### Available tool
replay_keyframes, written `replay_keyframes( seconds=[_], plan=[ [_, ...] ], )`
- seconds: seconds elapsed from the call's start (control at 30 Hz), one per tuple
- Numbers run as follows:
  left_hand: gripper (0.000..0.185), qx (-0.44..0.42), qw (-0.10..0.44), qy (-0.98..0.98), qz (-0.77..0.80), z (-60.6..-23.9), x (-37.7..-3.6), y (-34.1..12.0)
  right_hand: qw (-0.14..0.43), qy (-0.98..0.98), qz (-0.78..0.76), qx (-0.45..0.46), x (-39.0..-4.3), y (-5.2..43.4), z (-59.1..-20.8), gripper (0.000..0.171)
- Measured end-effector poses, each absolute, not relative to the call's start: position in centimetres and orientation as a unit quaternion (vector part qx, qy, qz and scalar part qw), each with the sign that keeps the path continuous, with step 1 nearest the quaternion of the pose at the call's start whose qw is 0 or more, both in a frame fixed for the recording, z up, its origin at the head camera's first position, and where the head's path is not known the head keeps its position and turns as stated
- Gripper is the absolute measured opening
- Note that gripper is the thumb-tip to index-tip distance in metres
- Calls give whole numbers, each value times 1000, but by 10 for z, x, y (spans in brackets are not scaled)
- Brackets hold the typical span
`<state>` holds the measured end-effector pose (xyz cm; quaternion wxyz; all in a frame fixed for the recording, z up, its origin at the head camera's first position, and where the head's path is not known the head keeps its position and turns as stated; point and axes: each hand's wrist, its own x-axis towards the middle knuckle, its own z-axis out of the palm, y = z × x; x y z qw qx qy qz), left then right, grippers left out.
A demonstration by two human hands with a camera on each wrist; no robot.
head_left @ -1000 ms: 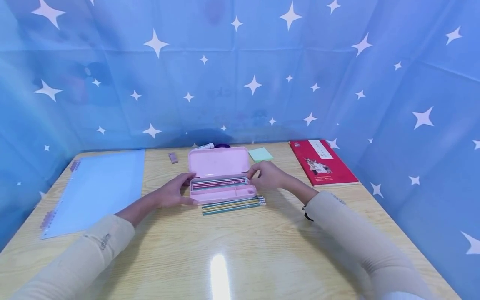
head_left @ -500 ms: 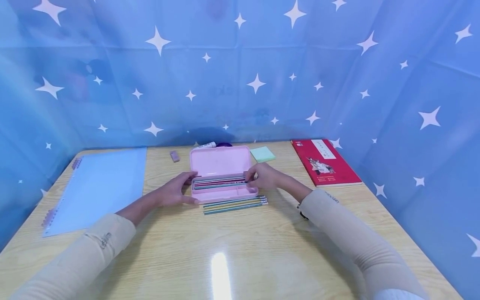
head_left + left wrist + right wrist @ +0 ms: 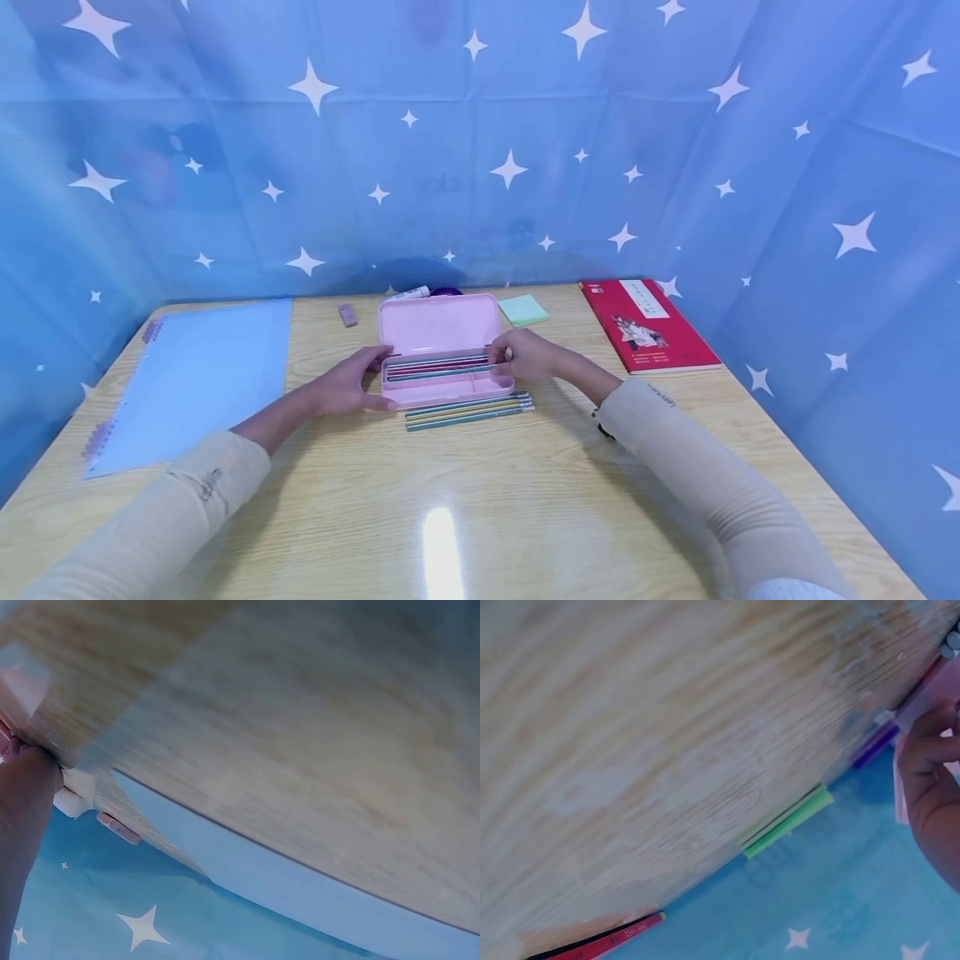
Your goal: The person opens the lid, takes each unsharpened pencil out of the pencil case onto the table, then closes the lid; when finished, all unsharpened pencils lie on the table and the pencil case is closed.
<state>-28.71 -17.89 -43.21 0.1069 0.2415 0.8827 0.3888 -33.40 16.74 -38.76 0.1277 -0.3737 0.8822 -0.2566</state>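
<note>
An open pink pencil case (image 3: 442, 385) lies mid-table with its lid (image 3: 438, 323) tipped back. Several coloured pencils (image 3: 438, 367) lie in its rear compartment. My left hand (image 3: 351, 383) holds the case's left end, thumb on the near edge and fingers on the far edge. At the right end, my right hand (image 3: 525, 354) pinches the eraser end of a pencil that lies in the case. More pencils (image 3: 468, 411) lie side by side on the table (image 3: 480, 500), just in front of the case. In the right wrist view only curled fingers (image 3: 930, 795) show.
A blue spiral notebook (image 3: 195, 375) lies at the left and a red book (image 3: 648, 325) at the right. Behind the case are a green sticky pad (image 3: 522, 309), a small eraser (image 3: 347, 314) and a glue stick (image 3: 414, 292). Blue star-print cloth walls the table's far and side edges.
My right hand has edged slightly toward the case's right end, still at the pencil ends. The left hand and the case have stayed put.
</note>
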Motion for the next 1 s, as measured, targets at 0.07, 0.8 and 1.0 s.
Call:
replay_keyframes(
  seconds=[0.07, 0.8, 1.0],
  plan=[
    [108, 240, 108, 883, 388, -432, -287, -179, 118, 887, -265, -360, -335, 169, -389, 4],
    [106, 245, 111, 878, 396, -433, -284, -180, 36, 882, -396, -255, -299, 191, -365, 9],
    [107, 240, 112, 881, 392, -431, -287, -180, 25, 881, -410, -236, -285, 207, -356, 11]
  ],
)
